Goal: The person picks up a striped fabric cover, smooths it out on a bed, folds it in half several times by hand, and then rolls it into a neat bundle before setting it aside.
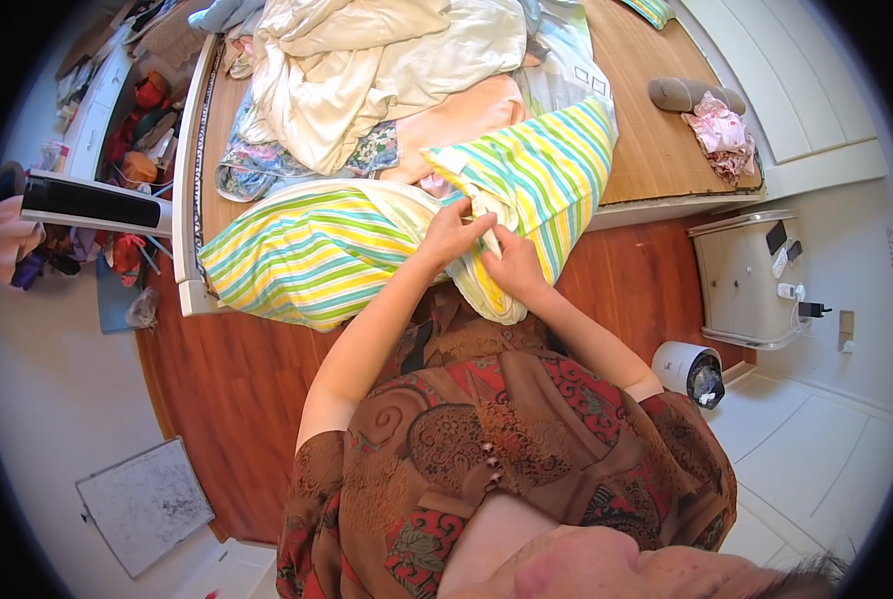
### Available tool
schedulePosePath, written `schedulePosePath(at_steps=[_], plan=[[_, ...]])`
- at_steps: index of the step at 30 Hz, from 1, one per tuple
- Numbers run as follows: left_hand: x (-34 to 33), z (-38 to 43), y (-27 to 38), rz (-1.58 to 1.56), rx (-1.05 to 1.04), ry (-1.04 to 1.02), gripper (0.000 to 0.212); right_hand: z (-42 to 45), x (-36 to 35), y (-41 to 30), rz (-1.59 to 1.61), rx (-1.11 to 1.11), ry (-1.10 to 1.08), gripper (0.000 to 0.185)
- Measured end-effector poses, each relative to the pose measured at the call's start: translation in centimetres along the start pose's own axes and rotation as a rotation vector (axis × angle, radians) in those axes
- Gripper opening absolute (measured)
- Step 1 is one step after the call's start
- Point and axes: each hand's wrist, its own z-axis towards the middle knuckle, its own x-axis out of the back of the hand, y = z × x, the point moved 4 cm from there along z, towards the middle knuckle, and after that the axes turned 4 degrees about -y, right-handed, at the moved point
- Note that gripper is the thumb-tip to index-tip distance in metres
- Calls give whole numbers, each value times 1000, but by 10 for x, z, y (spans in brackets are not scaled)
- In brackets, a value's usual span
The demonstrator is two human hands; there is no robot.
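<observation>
A striped fabric cover (312, 251) in green, yellow, teal and white hangs over the near edge of the bed, its sides spread out left and right. It looks like a pillowcase or small quilt cover, with a pale inner side showing along its edge. My left hand (450, 236) pinches the cover's pale edge near the middle. Just to the right and slightly nearer me, my right hand (518, 262) grips the same edge, fingertips almost meeting those of the left. A small white part sticks out between the fingers; what it is cannot be made out. Part of the edge is hidden by my fingers.
On the bed mat (641, 52) lie a crumpled cream quilt (386, 67), a peach cloth (461, 112), a floral cloth (267, 172), a grey bolster (671, 95) and pink clothing (720, 135). A bedside cabinet (739, 277) and a white waste bin (675, 363) stand right. A black-and-white appliance (94, 206) is left.
</observation>
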Motion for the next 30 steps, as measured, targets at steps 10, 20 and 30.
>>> schedulePosePath(at_steps=[10,20,30], plan=[[-13,-5,-8,-610,-26,27,27,-28,28,-56,-230,392,-331,27],[-46,-29,59,-318,-117,-446,32,79,134,-82,-38,629,-176,40],[-47,-52,124,25,-207,-702,31,89,147,-112,37,495,-821,101]])
